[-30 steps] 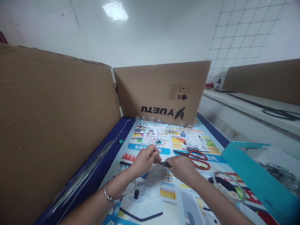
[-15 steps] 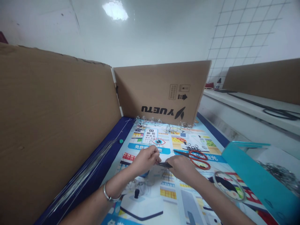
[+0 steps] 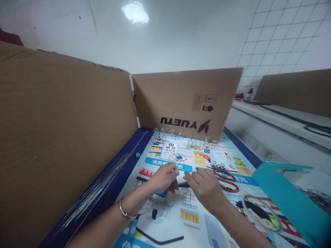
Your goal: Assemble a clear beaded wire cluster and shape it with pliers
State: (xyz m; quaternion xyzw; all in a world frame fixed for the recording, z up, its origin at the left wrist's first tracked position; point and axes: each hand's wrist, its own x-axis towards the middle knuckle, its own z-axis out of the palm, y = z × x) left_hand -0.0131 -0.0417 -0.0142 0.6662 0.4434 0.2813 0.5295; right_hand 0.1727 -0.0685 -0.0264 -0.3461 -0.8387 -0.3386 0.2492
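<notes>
My left hand point(image 3: 165, 177) is pinched closed over the printed sheet point(image 3: 178, 210), and whatever its fingertips hold is too small to make out. A silver bangle point(image 3: 125, 210) circles that wrist. My right hand point(image 3: 205, 186) is wrapped round dark pliers point(image 3: 183, 185), their handles hidden in the palm. The pliers' narrow jaws point left and reach the fingers of my left hand. Just beyond my right hand lie red-handled scissors point(image 3: 229, 186), partly covered by it. Thin looped wire pieces point(image 3: 165, 203) lie on the sheet below my hands.
Long thin wires point(image 3: 95, 189) lie along the left edge beside a cardboard wall point(image 3: 64, 113). Another cardboard panel point(image 3: 181, 100) stands at the back, with clear wire bits along its foot. To the right are a wire coil point(image 3: 278, 220), black rings point(image 3: 219, 166) and a turquoise box point(image 3: 287, 196).
My right hand has turned and lifted slightly, its fingers looser around the pliers, and now covers the scissors' blades. My left hand stays pinched. The view has shifted a little left.
</notes>
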